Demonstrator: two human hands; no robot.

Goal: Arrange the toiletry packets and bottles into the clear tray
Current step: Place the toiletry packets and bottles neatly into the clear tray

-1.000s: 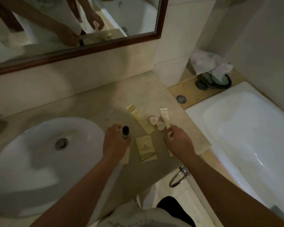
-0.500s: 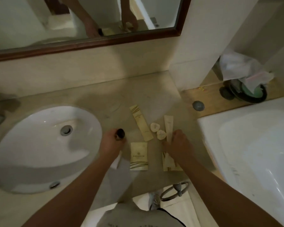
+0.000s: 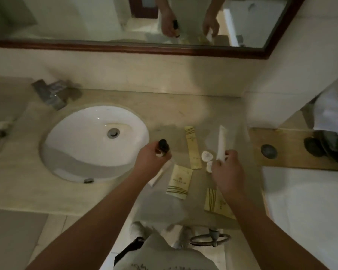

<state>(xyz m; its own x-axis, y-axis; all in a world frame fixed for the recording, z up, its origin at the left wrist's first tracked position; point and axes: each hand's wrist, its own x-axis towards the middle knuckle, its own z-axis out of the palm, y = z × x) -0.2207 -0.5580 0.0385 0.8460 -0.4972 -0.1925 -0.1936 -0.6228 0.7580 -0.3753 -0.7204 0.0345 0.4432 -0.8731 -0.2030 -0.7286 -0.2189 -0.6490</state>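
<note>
On the table (image 3: 183, 106) beside the sink (image 3: 76, 145): left hand (image 3: 150, 160) clasps a dark-capped bottle (image 3: 162, 148); right hand (image 3: 225, 172) pinches a white tube (image 3: 221, 141); packets (image 3: 179, 181) lie between.

A beige stone surface (image 3: 183, 106) runs along a pale tiled wall (image 3: 125, 71), with an oval white sink (image 3: 76, 145) set into it and a metal drain (image 3: 113, 132) at its middle. A chrome tap (image 3: 51, 93) stands behind the sink. Above hangs a mirror (image 3: 86, 16) in a dark wooden frame (image 3: 125, 49). To the right a white bathtub (image 3: 310, 211) meets a wooden ledge (image 3: 293, 152). A metal towel ring (image 3: 210, 239) hangs below the surface's front edge, over light floor tiles (image 3: 53, 227). The light is dim and warm.
</note>
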